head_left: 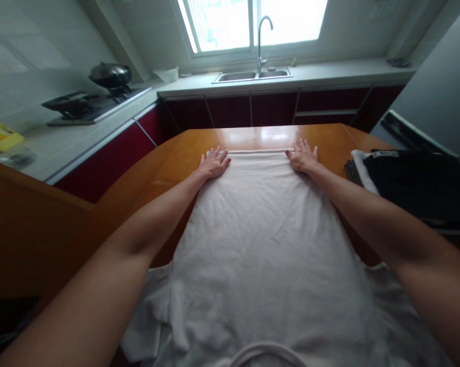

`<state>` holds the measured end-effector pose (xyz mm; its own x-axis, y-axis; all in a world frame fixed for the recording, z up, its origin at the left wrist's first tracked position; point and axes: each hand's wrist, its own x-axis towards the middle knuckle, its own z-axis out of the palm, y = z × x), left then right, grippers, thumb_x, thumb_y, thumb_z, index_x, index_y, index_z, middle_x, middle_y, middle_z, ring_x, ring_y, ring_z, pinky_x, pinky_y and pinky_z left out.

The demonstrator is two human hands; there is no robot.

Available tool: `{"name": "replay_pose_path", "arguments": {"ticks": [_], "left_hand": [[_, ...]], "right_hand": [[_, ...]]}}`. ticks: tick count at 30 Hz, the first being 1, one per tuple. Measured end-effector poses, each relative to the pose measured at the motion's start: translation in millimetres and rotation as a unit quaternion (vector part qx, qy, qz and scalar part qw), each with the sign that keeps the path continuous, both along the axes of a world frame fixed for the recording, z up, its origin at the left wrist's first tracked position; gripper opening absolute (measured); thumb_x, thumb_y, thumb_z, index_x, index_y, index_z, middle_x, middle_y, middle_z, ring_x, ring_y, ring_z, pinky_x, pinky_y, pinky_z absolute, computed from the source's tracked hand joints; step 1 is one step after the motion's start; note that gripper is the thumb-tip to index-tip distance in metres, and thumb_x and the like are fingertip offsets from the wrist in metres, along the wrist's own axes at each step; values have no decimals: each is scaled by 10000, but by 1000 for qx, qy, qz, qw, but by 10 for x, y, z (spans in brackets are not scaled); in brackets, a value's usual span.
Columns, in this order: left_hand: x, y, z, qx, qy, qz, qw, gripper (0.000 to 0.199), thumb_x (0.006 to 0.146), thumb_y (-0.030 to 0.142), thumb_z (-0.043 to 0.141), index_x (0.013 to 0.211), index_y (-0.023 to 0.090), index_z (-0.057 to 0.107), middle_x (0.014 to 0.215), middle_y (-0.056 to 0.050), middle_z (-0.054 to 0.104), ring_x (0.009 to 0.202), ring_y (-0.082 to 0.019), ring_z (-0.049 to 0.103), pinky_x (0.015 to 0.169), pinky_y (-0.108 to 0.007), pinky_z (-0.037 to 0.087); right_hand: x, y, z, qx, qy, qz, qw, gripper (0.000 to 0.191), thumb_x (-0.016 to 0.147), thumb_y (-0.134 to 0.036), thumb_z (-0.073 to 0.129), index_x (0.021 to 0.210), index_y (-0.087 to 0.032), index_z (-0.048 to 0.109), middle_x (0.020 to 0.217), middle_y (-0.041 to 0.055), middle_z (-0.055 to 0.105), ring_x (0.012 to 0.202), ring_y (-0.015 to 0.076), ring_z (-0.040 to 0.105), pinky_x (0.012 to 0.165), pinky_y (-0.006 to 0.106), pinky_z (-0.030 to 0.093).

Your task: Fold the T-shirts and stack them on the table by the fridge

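Note:
A white T-shirt lies spread on the wooden table, its neckline at the near edge of the view and its hem at the far end. My left hand rests flat on the far left corner of the hem, fingers spread. On the far right corner, my right hand presses down with its fingers apart. Small wrinkles run across the shirt's middle. Both sleeves lie out to the sides, the right one partly hidden by my forearm.
The wooden table has a rounded far edge. Folded dark and white clothes are stacked at the right. Beyond stand a counter with a sink and tap, and a stove with a wok and a pan. A yellow package sits at far left.

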<state>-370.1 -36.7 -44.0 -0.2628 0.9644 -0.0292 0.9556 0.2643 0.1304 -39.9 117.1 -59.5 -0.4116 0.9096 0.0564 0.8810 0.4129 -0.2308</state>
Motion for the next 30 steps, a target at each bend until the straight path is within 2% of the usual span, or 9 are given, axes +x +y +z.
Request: {"name": "replay_pose_path", "arguments": {"ticks": [5, 9, 12, 14, 16, 19, 22, 26, 30], "left_hand": [[-7, -15, 81, -21, -5, -4, 1000, 732, 986, 692, 181, 1606, 306, 224, 1695, -83, 77, 1547, -367, 58, 1176, -681, 77], [176, -235, 292, 36, -2, -24, 999, 690, 1017, 637, 193, 1612, 287, 206, 1695, -86, 80, 1552, -347, 34, 1179, -680, 61], [446, -695, 497, 53, 15, -63, 997, 637, 1039, 572, 248, 1602, 275, 254, 1692, -84, 113, 1552, -343, 35, 1190, -660, 79], [667, -1149, 596, 51, 24, -97, 994, 602, 1049, 526, 258, 1575, 243, 336, 1682, -93, 171, 1551, -333, 75, 1198, -633, 131], [893, -1676, 620, 63, 30, -116, 991, 599, 1041, 509, 311, 1561, 218, 365, 1659, -111, 248, 1539, -326, 165, 1200, -608, 185], [1173, -2464, 488, 70, 11, -149, 986, 576, 1030, 476, 363, 1538, 207, 412, 1622, -110, 343, 1515, -314, 255, 1201, -542, 268], [1308, -3084, 229, 79, 0, -147, 986, 562, 1030, 456, 364, 1523, 195, 439, 1595, -125, 390, 1494, -314, 312, 1193, -536, 298], [1293, -3567, -51, 80, 13, -96, 992, 591, 1020, 498, 377, 1533, 209, 429, 1596, -143, 377, 1486, -348, 318, 1166, -586, 317], [1290, -3763, -99, 82, 8, -86, 993, 589, 1021, 504, 385, 1545, 236, 408, 1612, -137, 343, 1498, -346, 292, 1169, -601, 294]], "right_hand": [[30, -6, 75, -29, -18, 37, 999, 793, 996, -615, 193, 1597, -98, 213, 1680, 182, 90, 1544, 334, 53, 1174, 676, -6], [100, -178, 336, 31, 82, 26, 996, 712, 1024, -534, 167, 1605, -121, 188, 1684, 176, 72, 1548, 326, 42, 1159, 706, 22], [266, -552, 640, 35, 147, 21, 988, 673, 1027, -501, 219, 1580, -123, 277, 1676, 182, 127, 1546, 329, 94, 1168, 690, 105], [439, -978, 798, 34, 167, 32, 985, 646, 1028, -476, 260, 1553, -109, 344, 1667, 184, 170, 1542, 322, 130, 1183, 651, 153], [654, -1526, 851, 53, 174, 65, 981, 616, 1029, -452, 289, 1545, -125, 367, 1658, 165, 218, 1539, 309, 161, 1194, 622, 184], [1042, -2391, 683, 76, 142, 120, 980, 572, 1036, -399, 299, 1541, -145, 383, 1646, 135, 270, 1534, 271, 199, 1215, 554, 215], [1485, -3015, 314, 84, 84, 122, 985, 565, 1036, -383, 301, 1547, -157, 379, 1644, 117, 280, 1531, 256, 211, 1226, 529, 210], [2032, -3318, -127, 68, 16, 45, 997, 586, 1030, -395, 293, 1541, -124, 391, 1618, 143, 331, 1517, 282, 252, 1221, 562, 191], [2269, -3353, -248, 75, -3, 3, 997, 649, 1034, -438, 248, 1544, -54, 360, 1620, 168, 314, 1522, 278, 235, 1230, 535, 179]]}}
